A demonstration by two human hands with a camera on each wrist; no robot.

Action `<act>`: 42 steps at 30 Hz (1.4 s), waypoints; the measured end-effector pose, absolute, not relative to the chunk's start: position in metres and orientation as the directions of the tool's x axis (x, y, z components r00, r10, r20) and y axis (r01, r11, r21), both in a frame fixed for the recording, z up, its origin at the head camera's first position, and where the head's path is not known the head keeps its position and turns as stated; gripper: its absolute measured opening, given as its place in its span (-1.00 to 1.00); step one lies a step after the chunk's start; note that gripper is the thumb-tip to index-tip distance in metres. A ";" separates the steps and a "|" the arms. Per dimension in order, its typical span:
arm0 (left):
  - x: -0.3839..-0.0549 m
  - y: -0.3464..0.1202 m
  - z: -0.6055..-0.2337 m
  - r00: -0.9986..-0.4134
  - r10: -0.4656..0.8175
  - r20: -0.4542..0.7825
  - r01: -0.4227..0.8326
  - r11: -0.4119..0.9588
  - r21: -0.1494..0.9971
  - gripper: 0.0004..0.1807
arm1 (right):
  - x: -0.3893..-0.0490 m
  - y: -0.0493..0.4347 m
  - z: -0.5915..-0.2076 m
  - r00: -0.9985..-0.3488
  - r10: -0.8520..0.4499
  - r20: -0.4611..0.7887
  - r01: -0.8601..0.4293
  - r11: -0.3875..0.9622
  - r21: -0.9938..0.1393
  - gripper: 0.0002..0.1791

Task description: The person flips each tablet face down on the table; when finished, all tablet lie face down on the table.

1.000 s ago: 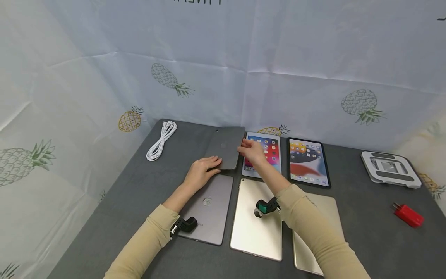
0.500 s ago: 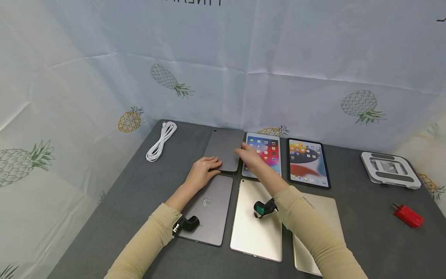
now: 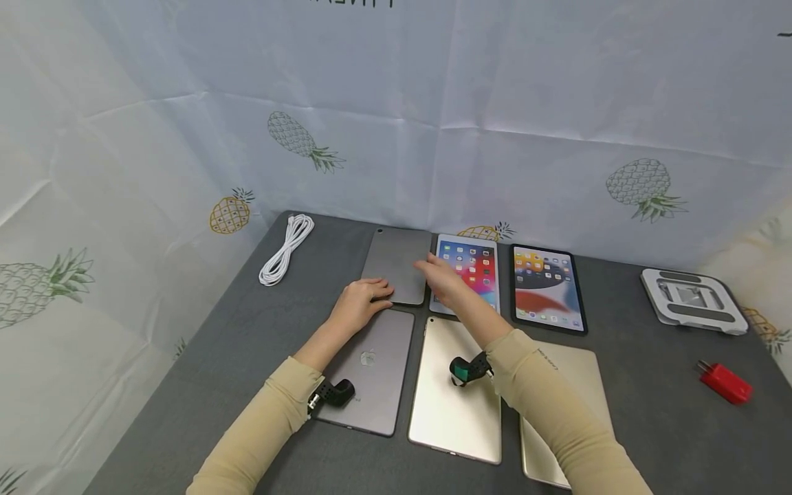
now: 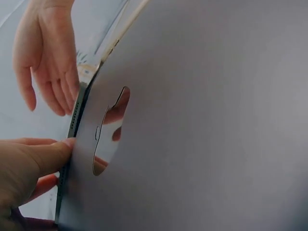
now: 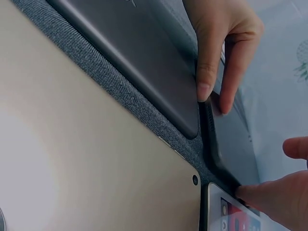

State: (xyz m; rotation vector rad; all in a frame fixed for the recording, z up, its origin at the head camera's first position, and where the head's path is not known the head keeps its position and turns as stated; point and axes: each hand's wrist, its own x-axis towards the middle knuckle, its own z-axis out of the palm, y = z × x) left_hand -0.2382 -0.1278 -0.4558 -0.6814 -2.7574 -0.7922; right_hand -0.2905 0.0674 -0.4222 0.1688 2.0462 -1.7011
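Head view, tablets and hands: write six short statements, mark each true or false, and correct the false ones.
1. The left hand touches the near edge of the back-row gray tablet. True.
2. The back-row gray tablet lies screen up. False: its back faces up.
3. The white-framed tablet and the black-framed tablet both show app icons. True.
4. The black-framed tablet lies left of the white-framed tablet. False: it lies to its right.
5. The red charger lies nearer the person than the white stand. True.
6. The white stand lies on the black-framed tablet. False: it lies apart, to its right.
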 end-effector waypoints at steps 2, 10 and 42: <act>-0.239 -0.127 -0.456 -0.875 0.380 0.299 0.481 0.754 0.448 -0.67 | -0.290 0.068 -0.422 -0.879 -0.208 -0.428 0.386 0.217 -0.897 -0.22; -0.240 -0.131 -0.459 -0.866 0.395 0.307 0.498 0.730 0.468 -0.69 | -0.287 0.070 -0.423 -0.875 -0.208 -0.438 0.410 0.166 -0.897 -0.23; -0.213 -0.061 -0.449 -0.954 0.293 0.066 0.192 0.428 0.883 -0.30 | -0.252 0.168 -0.420 -0.978 0.050 -0.204 0.210 0.238 -0.948 -0.44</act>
